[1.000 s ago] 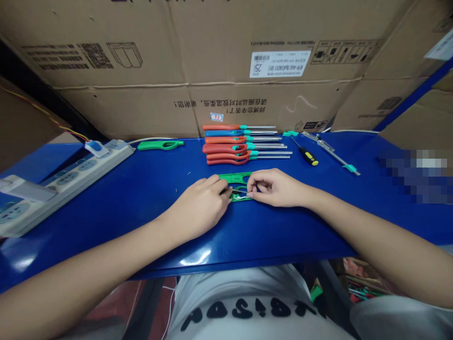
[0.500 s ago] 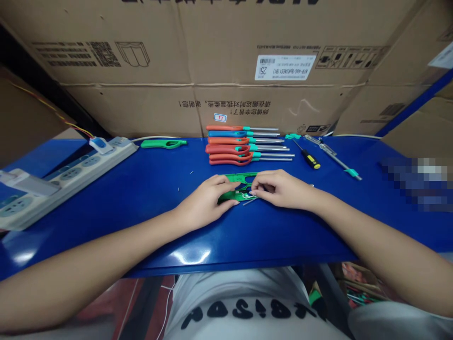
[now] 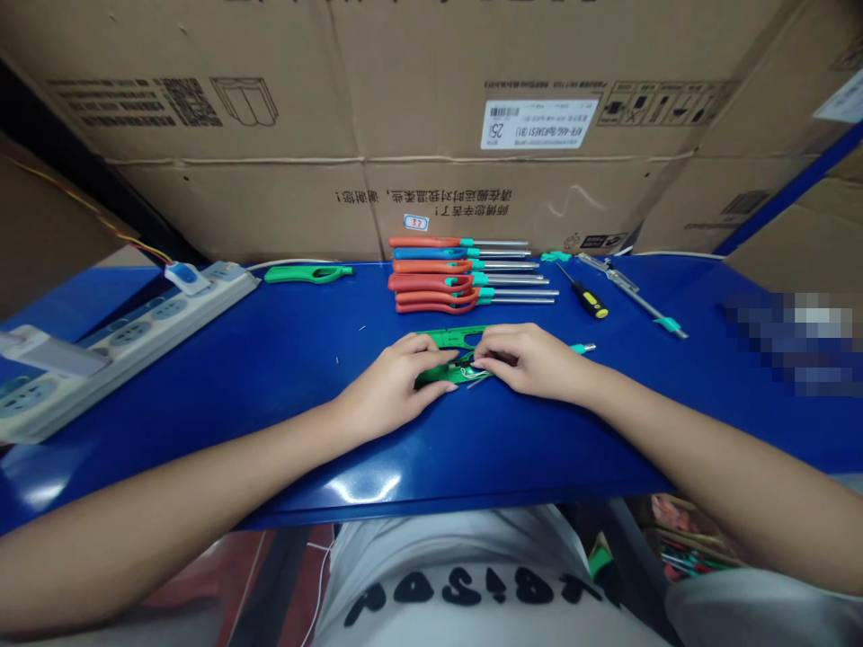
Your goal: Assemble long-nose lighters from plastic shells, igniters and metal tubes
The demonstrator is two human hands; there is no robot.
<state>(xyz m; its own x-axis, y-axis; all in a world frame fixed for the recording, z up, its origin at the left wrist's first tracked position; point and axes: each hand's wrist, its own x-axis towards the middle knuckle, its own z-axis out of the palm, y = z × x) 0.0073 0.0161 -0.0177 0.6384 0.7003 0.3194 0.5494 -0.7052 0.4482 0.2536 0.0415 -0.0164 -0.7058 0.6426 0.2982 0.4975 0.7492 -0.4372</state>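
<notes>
My left hand (image 3: pixel 384 386) is closed around one end of an open green lighter casing half (image 3: pixel 441 373), thumb on the near side and fingers on the far side. Thin white wire and dark small parts show inside that half. My right hand (image 3: pixel 529 359) has thumb and forefinger pinched over the inner parts; what is between the fingertips is too small to make out. Just beyond, a second green casing half (image 3: pixel 449 339) lies partly behind both hands. A metal tube with a teal collar (image 3: pixel 583 348) sticks out past my right wrist.
Behind the hands lies a stack of orange, red and blue lighters (image 3: pixel 435 284). A screwdriver (image 3: pixel 589 300) and a clear-and-metal lighter part (image 3: pixel 634 296) lie right. Another green casing (image 3: pixel 306 274) and a power strip (image 3: pixel 128 337) are left. A cardboard box (image 3: pixel 270 198) stands behind.
My right hand has shifted slightly left over the green casing, and the metal tube's teal collar now shows beyond my wrist. My left hand keeps its hold.
</notes>
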